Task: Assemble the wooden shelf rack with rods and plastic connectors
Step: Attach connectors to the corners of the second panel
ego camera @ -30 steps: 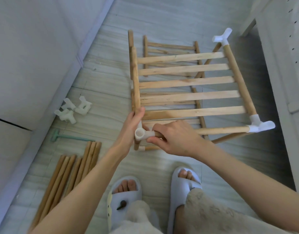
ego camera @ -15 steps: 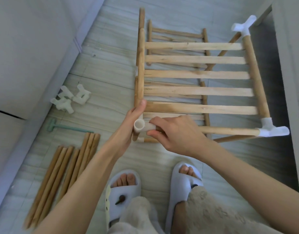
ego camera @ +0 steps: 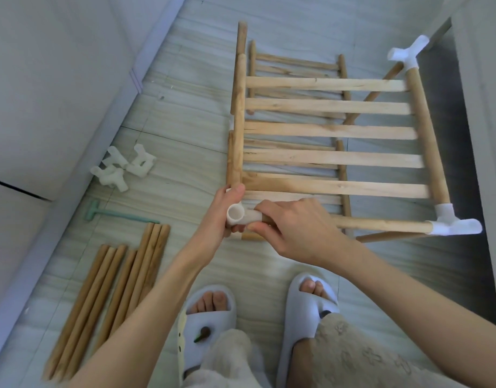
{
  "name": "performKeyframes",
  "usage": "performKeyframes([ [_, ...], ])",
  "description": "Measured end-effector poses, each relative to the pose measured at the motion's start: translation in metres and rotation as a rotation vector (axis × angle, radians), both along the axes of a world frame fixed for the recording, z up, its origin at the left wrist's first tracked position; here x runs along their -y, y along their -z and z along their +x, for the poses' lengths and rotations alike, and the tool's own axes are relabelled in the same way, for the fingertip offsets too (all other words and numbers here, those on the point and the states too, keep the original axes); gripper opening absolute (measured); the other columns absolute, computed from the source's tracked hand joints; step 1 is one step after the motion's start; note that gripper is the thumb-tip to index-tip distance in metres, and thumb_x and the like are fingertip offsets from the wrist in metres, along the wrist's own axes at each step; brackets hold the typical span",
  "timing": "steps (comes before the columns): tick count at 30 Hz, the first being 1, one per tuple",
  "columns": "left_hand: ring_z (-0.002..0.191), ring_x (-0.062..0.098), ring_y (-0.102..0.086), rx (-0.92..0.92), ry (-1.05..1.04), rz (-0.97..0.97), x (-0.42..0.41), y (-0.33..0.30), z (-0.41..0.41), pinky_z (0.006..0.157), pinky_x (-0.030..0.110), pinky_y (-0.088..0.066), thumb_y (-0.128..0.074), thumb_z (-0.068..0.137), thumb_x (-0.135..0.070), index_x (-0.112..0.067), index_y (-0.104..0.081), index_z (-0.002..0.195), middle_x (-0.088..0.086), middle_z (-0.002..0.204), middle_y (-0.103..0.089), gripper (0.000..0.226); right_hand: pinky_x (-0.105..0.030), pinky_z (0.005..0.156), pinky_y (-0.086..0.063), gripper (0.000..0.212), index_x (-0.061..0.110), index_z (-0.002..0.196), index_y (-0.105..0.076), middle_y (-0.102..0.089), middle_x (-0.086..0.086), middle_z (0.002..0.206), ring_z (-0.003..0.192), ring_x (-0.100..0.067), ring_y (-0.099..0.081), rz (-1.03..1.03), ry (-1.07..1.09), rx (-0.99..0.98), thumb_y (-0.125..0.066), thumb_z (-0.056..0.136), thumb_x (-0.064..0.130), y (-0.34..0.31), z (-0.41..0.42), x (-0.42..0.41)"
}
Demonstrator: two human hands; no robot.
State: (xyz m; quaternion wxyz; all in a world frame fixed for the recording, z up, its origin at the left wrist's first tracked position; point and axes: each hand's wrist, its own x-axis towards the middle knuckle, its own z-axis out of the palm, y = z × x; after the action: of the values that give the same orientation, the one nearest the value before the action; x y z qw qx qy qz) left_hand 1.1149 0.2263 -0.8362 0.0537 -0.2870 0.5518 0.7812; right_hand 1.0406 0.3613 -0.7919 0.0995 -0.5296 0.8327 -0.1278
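A bundle of loose round wooden rods (ego camera: 112,292) and spare white plastic connectors (ego camera: 120,169) lay unused on the floor, suggesting much remained. A white connector (ego camera: 241,217) was gripped by the left hand (ego camera: 223,217), the horizontal front rod (ego camera: 381,226) pinched by the right hand (ego camera: 294,228); the slatted wooden shelf (ego camera: 330,133) ran left-right.
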Motion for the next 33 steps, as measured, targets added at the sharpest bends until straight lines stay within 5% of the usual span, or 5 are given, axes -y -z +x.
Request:
performKeyframes([
  [7, 0.054, 0.011, -0.042, -0.022, -0.082, 0.068, -0.001, 0.006, 0.0, 0.053, 0.023, -0.035, -0.052, 0.071, -0.047, -0.005, -0.047, 0.102, 0.004, 0.065, -0.044, 0.052, -0.031, 0.055, -0.03, 0.049, 0.016, 0.105, -0.057, -0.069, -0.001, 0.089, 0.073, -0.033, -0.062, 0.038, 0.0, -0.017, -0.027, 0.095, 0.053, 0.008, -0.004, 0.0],
  [12, 0.056, 0.012, -0.042, -0.032, -0.12, 0.073, -0.005, 0.005, 0.0, 0.053, 0.023, -0.034, -0.051, 0.071, -0.043, -0.006, -0.047, 0.099, 0.007, 0.07, -0.043, 0.047, -0.027, 0.045, -0.029, 0.051, 0.007, 0.087, -0.066, -0.069, -0.003, 0.072, 0.05, -0.031, -0.058, -0.011, -0.026, -0.053, -0.032, 0.089, 0.045, -0.001, 0.003, 0.0],
  [19, 0.062, 0.017, -0.042, -0.017, -0.054, 0.082, 0.001, 0.002, -0.002, 0.057, 0.03, -0.031, -0.051, 0.072, -0.047, -0.007, -0.049, 0.104, 0.014, 0.076, -0.042, 0.051, -0.031, 0.057, -0.03, 0.037, 0.017, 0.106, -0.058, -0.069, 0.001, 0.095, 0.082, -0.03, -0.062, 0.009, 0.014, 0.006, -0.039, 0.095, 0.047, 0.005, -0.004, 0.001],
  [29, 0.078, 0.019, -0.057, 0.136, 0.245, 0.088, 0.026, -0.014, -0.02, 0.071, 0.031, -0.039, -0.053, 0.071, -0.063, -0.018, -0.063, 0.092, 0.008, 0.087, -0.061, 0.051, -0.027, 0.047, -0.024, 0.018, 0.026, 0.075, -0.053, -0.046, 0.013, 0.058, 0.052, -0.019, -0.048, -0.092, -0.01, 0.068, -0.059, 0.088, 0.037, -0.01, -0.012, -0.007],
  [33, 0.087, 0.014, -0.061, 0.141, 0.287, 0.081, 0.012, -0.017, -0.019, 0.083, 0.029, -0.043, -0.043, 0.088, -0.053, -0.018, -0.064, 0.097, 0.004, 0.097, -0.069, 0.042, -0.029, 0.068, -0.036, 0.029, 0.032, 0.115, -0.063, -0.053, 0.015, 0.07, 0.074, -0.013, -0.053, 0.126, -0.044, 0.131, -0.054, 0.09, 0.043, -0.019, -0.031, -0.023],
])
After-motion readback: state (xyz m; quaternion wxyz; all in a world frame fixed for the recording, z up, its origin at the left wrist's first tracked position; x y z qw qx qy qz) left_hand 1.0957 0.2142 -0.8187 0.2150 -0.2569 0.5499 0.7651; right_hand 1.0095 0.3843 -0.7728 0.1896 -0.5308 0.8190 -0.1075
